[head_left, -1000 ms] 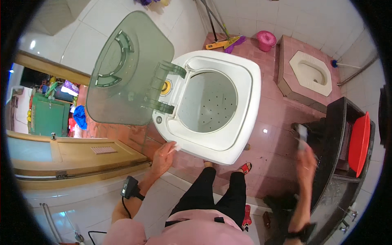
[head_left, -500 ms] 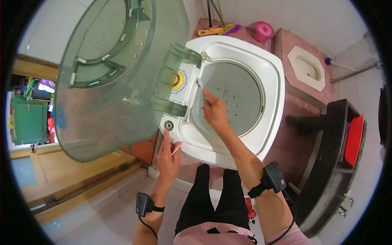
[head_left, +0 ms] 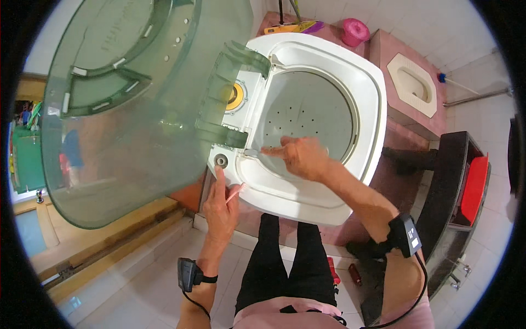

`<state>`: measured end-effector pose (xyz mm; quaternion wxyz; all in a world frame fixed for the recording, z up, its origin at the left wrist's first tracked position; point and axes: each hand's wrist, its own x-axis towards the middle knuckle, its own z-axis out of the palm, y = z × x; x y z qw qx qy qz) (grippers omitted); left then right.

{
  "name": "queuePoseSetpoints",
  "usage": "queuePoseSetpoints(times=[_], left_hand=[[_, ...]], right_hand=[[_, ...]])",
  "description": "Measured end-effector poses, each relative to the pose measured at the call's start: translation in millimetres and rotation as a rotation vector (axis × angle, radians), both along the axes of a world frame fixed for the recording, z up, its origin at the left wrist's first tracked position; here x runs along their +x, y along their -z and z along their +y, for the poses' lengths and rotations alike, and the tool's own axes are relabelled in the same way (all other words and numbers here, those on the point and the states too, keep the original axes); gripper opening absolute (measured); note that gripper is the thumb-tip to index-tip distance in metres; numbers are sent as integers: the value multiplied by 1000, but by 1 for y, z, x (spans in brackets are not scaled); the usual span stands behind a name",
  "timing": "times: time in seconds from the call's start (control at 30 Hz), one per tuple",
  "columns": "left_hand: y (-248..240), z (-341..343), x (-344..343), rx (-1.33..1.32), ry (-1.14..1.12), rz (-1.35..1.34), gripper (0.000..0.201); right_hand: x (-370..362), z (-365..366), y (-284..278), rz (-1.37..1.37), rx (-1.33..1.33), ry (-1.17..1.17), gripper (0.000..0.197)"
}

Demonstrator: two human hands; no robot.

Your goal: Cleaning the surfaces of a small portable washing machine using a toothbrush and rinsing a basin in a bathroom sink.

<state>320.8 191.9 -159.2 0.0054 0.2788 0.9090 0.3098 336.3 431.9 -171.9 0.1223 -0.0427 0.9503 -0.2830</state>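
Shifted toward the lower hinge [head_left: 233, 136], my right hand [head_left: 304, 157] curls, index out, hold unclear; my left hand [head_left: 220, 211] pinches a pale stick [head_left: 234, 193].

Left of the washing machine [head_left: 372, 109], its green lid [head_left: 137, 153] runs past the upper edge. Beyond the machine, 2 handles [head_left: 281, 12] are likewise cut off. By the machine's near left corner, the left grip [head_left: 219, 211] hides 1 end of a pink stick [head_left: 235, 192]. Over the machine, the right grip [head_left: 304, 158] covers part of the tub [head_left: 312, 98]; a grey piece [head_left: 251, 153] nearby is too small to identify.
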Motion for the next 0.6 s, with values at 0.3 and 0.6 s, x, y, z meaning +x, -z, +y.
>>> queuePoseSetpoints(times=[0.3, 0.6], left_hand=[[3, 2, 3, -17, -29, -59, 54], [5, 1, 3, -32, 5, 16, 56]], right_hand=[[-50, 44, -12, 189, 230, -175, 41], [-61, 43, -17, 21, 167, -165, 27]])
